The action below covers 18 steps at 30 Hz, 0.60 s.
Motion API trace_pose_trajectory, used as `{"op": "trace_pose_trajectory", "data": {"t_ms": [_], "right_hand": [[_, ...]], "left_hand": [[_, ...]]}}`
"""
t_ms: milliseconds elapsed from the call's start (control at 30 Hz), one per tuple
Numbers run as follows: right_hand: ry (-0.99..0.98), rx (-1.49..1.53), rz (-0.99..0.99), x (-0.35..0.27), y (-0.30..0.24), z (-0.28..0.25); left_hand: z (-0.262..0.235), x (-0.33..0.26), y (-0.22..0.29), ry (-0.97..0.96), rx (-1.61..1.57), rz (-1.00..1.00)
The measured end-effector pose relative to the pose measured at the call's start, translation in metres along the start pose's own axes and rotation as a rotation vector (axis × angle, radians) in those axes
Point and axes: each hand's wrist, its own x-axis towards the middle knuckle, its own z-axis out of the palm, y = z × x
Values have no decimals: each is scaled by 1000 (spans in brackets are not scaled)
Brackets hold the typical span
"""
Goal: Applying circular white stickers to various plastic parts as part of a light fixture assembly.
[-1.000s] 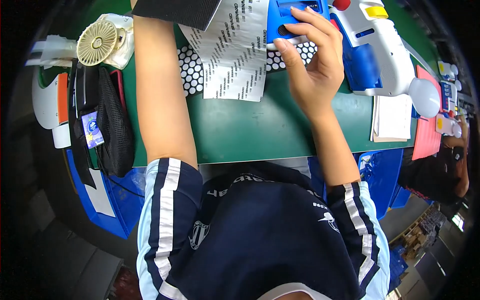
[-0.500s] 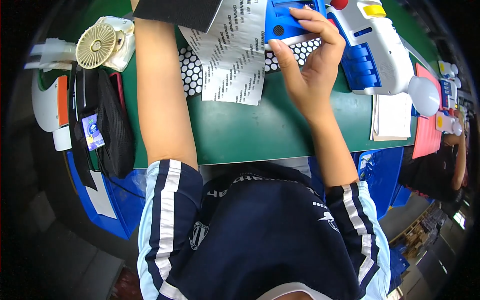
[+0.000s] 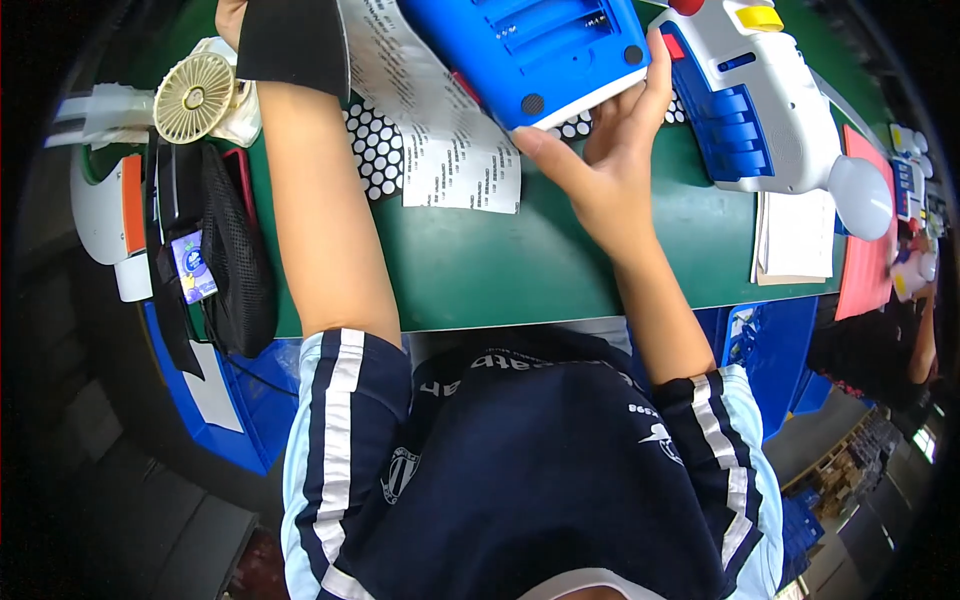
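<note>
My right hand (image 3: 600, 170) grips the lower edge of a blue plastic housing (image 3: 530, 45), thumb on its left side and fingers on its right, holding it tilted above the green table (image 3: 560, 270). Only a sliver of my left hand (image 3: 228, 14) shows at the top edge, above a black wrist band (image 3: 292, 40); its fingers are out of view. A printed paper sheet (image 3: 445, 140) lies over a black-and-white honeycomb mat (image 3: 375, 150) between my forearms. A white and blue toy-like device (image 3: 765, 105) with a round white end lies just right of the housing.
A small cream fan (image 3: 195, 95) and a black mesh bag (image 3: 235, 255) sit at the table's left end. A white paper pad (image 3: 795, 240) and a pink sheet (image 3: 865, 255) lie to the right. Blue crates (image 3: 760, 340) stand under the table. Another person's arm (image 3: 915, 335) is at far right.
The blue housing has risen nearer to the camera and looks larger. My right hand shifted from its top face to its lower edge. The left forearm stayed put.
</note>
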Motion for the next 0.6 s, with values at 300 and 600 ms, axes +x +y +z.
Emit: {"op": "trace_pose_trajectory", "data": {"t_ms": [300, 600], "right_hand": [[10, 85, 48, -14, 6, 1], [-36, 41, 70, -20, 6, -1]], "left_hand": [[6, -17, -8, -176, 63, 85], [9, -31, -2, -103, -183, -153]]}}
